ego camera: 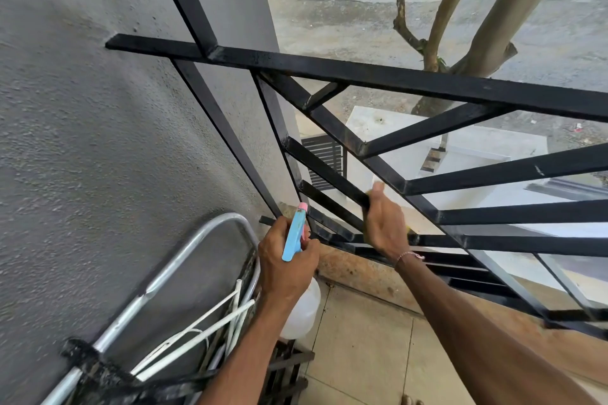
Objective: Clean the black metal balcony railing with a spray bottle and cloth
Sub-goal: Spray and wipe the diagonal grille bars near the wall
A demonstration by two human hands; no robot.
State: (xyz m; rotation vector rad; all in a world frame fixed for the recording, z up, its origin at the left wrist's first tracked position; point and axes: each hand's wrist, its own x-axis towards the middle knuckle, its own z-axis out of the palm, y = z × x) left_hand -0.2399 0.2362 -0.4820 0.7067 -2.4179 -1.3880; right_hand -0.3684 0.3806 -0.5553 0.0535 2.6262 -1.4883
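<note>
a: left hand (289, 260) grips the spray bottle (296, 273) low by the wall, nozzle toward the railing (362, 76).
b: right hand (385, 227) is wrapped on a lower slanted bar. cloth (411, 231) mostly hidden under it, only a yellowish edge visible.

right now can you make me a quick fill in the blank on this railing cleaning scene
1. The left hand holds a spray bottle with a ____ head.
2. The right hand grips a bar of the ____ railing.
3. A thin ____ circles the right wrist.

Missing words: blue; black; bracelet
</note>
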